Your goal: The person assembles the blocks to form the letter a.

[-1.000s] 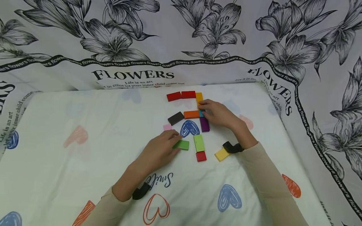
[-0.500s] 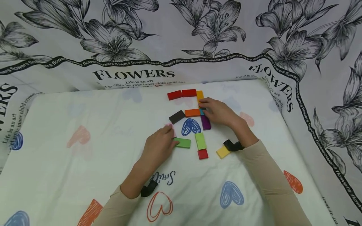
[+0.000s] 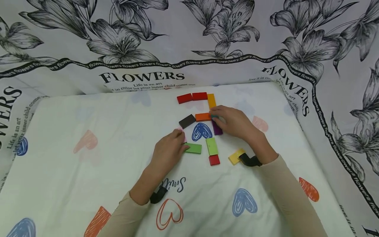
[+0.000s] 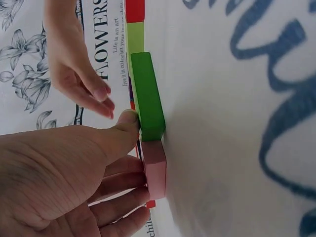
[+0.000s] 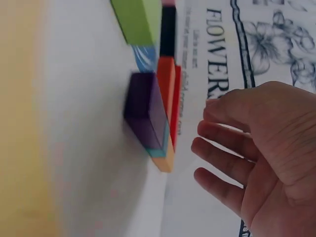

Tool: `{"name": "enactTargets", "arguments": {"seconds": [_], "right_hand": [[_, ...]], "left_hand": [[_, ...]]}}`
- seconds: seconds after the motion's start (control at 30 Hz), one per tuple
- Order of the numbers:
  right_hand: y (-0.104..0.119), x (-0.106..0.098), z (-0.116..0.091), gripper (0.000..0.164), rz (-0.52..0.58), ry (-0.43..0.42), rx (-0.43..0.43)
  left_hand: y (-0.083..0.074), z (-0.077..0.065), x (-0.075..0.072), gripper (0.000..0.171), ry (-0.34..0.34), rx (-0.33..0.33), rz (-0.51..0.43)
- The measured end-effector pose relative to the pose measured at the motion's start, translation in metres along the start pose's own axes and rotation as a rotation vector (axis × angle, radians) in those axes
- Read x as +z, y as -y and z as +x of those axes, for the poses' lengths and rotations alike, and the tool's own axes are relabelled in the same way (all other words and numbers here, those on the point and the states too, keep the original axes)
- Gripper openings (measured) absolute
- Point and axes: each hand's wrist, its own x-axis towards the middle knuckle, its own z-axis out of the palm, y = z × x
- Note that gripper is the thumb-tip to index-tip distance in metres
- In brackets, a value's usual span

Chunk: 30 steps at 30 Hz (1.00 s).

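My left hand (image 3: 168,149) is at the lower left of the block layout in the head view. Its thumb touches the end of a green block (image 4: 148,94), and its bent fingers lie along the far side of a pink block (image 4: 155,170), which meets the green one end to end. Over a mostly covered teal block (image 3: 214,116) my right hand (image 3: 235,121) hovers, fingers loosely bent. The right wrist view shows those fingers apart from the purple block (image 5: 143,106). Around them are an orange block (image 3: 202,117), a yellow-orange block (image 3: 211,100) and a dark grey block (image 3: 187,121).
Two red blocks (image 3: 199,96) form the far row. A light green block (image 3: 212,146) and a short red block (image 3: 214,160) stand in line nearer. A yellow block (image 3: 235,157) lies beside the right wrist's black strap (image 3: 250,160). Heart-printed white cloth (image 3: 118,177) lies underneath.
The left hand has shifted up to the pink block, which now sits turned beside the green block's end. The right hand stays at the teal block, slightly lower.
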Motion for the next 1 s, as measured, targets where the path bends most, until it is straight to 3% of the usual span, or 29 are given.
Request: {"name": "enactTargets", "arguments": {"seconds": [0.17,0.4,0.83,1.0], "right_hand": [[0.019,0.014,-0.032,0.032,0.022,-0.057,-0.045],[0.043,0.027,-0.062,0.031,0.037,-0.076,0.022],[0.060,0.047,-0.073,0.051,-0.020,-0.116,0.149],[0.060,0.049,-0.073,0.051,-0.016,-0.111,0.172]], "left_hand": [[0.001,-0.003,0.001,0.042,-0.005,0.009,-0.005],[0.001,-0.002,0.000,0.040,-0.027,0.027,0.022],[0.001,-0.004,0.000,0.043,-0.009,-0.009,-0.021],[0.001,-0.002,0.000,0.043,-0.020,-0.001,-0.017]]}}
